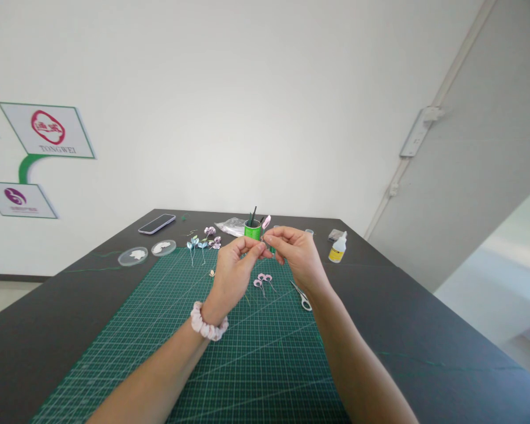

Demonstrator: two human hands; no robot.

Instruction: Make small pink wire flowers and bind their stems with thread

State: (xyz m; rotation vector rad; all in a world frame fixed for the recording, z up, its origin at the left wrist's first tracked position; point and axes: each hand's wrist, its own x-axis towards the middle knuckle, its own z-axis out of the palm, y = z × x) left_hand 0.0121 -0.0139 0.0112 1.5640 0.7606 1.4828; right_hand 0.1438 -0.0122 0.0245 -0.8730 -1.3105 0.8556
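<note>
A pink petal (266, 222) on a thin stem stands upright above my fingertips. My left hand (235, 270), with a pale scrunchie (208, 323) at the wrist, pinches low on the stem. Just beside it, my right hand (297, 252) is closed on the same stem, its fingertips almost touching those of the left. Fingers hide most of the stem. Below the hands, several pink wired petals (263, 279) lie on the green cutting mat (247, 353). White-handled scissors (305, 301) rest near my right wrist, partly covered by it.
Blue wired petals (197, 244) and purple flowers (214, 242) lie at the mat's far left. Two clear dishes (133, 256) hold white pieces. A phone (157, 224), a green can (252, 230) of tools, a plastic bag (230, 227) and a glue bottle (338, 248) stand farther back.
</note>
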